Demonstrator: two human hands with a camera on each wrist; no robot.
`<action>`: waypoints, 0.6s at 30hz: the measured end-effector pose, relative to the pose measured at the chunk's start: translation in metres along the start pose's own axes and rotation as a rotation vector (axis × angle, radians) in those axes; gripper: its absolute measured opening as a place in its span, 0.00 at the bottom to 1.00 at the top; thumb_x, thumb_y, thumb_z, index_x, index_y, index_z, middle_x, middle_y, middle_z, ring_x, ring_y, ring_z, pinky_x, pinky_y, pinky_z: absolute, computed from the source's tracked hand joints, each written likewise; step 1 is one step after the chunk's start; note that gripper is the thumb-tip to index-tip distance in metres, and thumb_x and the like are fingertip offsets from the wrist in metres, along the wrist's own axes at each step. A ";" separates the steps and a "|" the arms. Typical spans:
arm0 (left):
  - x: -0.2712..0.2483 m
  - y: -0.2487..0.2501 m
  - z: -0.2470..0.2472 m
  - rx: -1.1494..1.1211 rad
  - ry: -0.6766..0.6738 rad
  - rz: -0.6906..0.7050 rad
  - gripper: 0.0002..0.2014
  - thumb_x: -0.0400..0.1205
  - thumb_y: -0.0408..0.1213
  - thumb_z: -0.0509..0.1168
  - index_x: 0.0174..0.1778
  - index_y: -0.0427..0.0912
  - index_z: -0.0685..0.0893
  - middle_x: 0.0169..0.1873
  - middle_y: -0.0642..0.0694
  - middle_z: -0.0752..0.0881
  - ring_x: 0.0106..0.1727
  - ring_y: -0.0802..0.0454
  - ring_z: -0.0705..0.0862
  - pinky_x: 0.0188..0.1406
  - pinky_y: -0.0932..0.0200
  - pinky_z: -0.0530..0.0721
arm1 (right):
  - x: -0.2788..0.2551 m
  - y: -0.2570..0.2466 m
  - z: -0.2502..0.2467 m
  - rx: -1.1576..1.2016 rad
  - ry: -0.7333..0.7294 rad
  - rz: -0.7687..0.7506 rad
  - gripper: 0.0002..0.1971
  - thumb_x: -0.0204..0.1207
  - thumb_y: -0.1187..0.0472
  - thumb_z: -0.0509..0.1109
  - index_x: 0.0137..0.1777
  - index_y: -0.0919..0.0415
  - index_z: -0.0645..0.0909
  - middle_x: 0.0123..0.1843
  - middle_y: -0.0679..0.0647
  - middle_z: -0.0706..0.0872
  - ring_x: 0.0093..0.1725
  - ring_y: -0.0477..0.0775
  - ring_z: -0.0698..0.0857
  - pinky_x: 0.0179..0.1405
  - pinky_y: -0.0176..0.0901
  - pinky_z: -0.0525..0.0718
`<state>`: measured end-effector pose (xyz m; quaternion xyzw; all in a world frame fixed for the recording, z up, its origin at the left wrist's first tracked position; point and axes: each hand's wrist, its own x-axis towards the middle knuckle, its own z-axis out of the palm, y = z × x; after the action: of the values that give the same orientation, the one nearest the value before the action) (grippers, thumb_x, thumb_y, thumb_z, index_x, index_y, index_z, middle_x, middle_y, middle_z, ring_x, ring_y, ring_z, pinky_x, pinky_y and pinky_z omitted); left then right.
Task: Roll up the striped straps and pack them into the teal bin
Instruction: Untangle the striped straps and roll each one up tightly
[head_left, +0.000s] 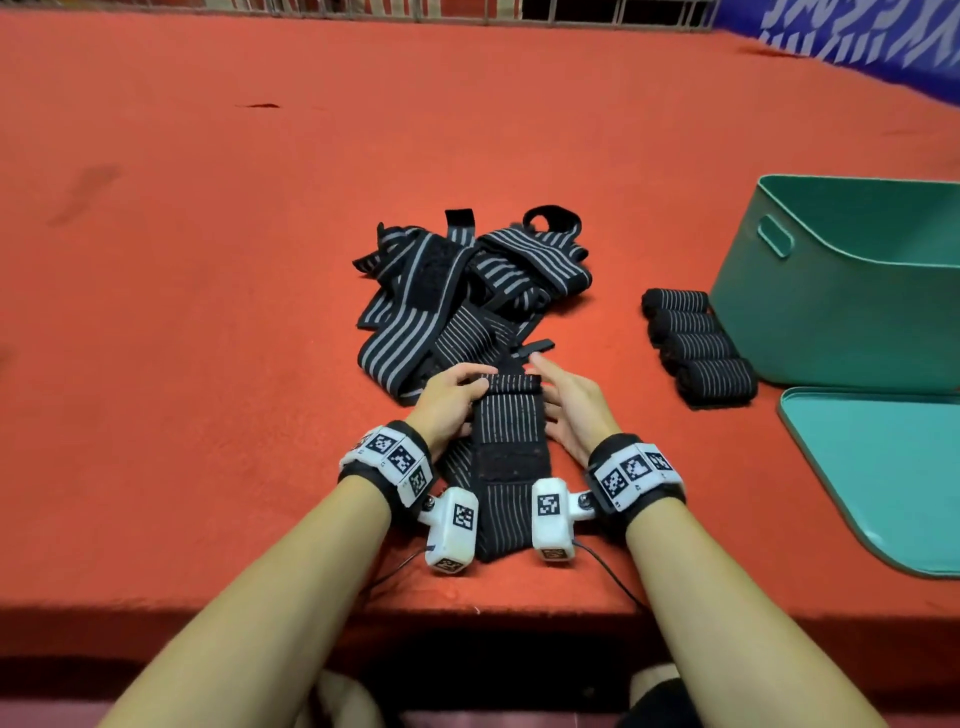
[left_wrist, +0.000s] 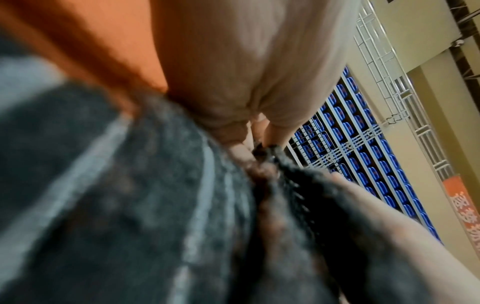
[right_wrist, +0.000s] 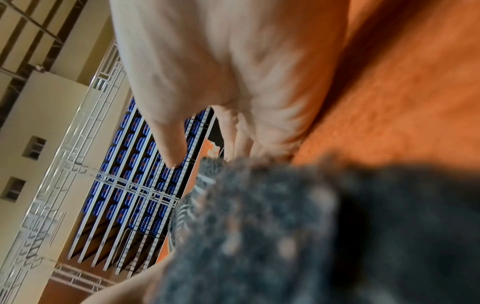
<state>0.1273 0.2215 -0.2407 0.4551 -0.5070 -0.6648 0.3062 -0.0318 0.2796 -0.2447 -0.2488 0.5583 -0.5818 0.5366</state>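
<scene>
Head view, left hand: the left hand (head_left: 448, 404) lies on the left edge of a striped strap (head_left: 509, 457), thumb and fingers curled over the rolled far end of it, pinching that end.
Head view, right hand: the right hand (head_left: 574, 408) sits against the strap's right edge, fingers loosely spread and fairly straight, fingertips touching the same rolled end.
Head view, strap: black with thin grey stripes, it lies flat on the red table (head_left: 208, 260) and runs from the hands back toward the person, between the two wrist cameras.
Head view, loose pile: a tangled heap of unrolled straps (head_left: 467, 280) lies just beyond the hands.
Head view, teal bin: the teal bin (head_left: 852, 291) stands at the right, well apart from the hands; the part of its inside that shows holds nothing.
Head view, rolled straps: four rolled straps (head_left: 698, 345) lie in a row on the table, just beside the bin's left wall.
Head view, lid: a teal lid (head_left: 883, 467) lies flat in front of the bin.

Left wrist view, hand: blurred; the left hand (left_wrist: 246, 72) reaches down, its fingertips (left_wrist: 239, 150) gripping the edge of the dark striped strap (left_wrist: 130, 195), which fills the lower frame.

Right wrist view, hand: blurred; the right hand (right_wrist: 233, 61) is loosely spread, thumb apart from the fingers, whose tips meet the strap (right_wrist: 285, 226) close to the lens.
</scene>
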 end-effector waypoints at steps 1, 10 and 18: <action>0.001 -0.003 -0.001 0.000 0.003 0.008 0.13 0.91 0.29 0.58 0.66 0.37 0.85 0.35 0.50 0.84 0.25 0.64 0.82 0.20 0.67 0.78 | 0.000 0.003 0.002 -0.066 0.001 -0.029 0.13 0.84 0.56 0.73 0.59 0.66 0.89 0.52 0.63 0.94 0.48 0.56 0.92 0.51 0.52 0.90; 0.000 -0.001 -0.004 -0.058 -0.064 -0.033 0.12 0.90 0.50 0.62 0.46 0.47 0.80 0.25 0.54 0.74 0.25 0.57 0.72 0.18 0.64 0.73 | 0.002 0.019 0.004 -0.213 0.132 -0.246 0.07 0.84 0.67 0.71 0.57 0.64 0.90 0.52 0.57 0.94 0.50 0.51 0.91 0.53 0.48 0.90; -0.001 -0.003 -0.003 -0.033 -0.052 0.003 0.10 0.89 0.45 0.65 0.50 0.43 0.87 0.26 0.53 0.73 0.24 0.60 0.71 0.19 0.66 0.74 | -0.003 0.011 0.001 -0.056 0.075 -0.124 0.08 0.82 0.69 0.69 0.55 0.63 0.90 0.51 0.59 0.93 0.50 0.56 0.91 0.47 0.48 0.90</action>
<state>0.1307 0.2217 -0.2431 0.4320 -0.5044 -0.6843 0.3014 -0.0258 0.2843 -0.2531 -0.2758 0.5778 -0.6068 0.4710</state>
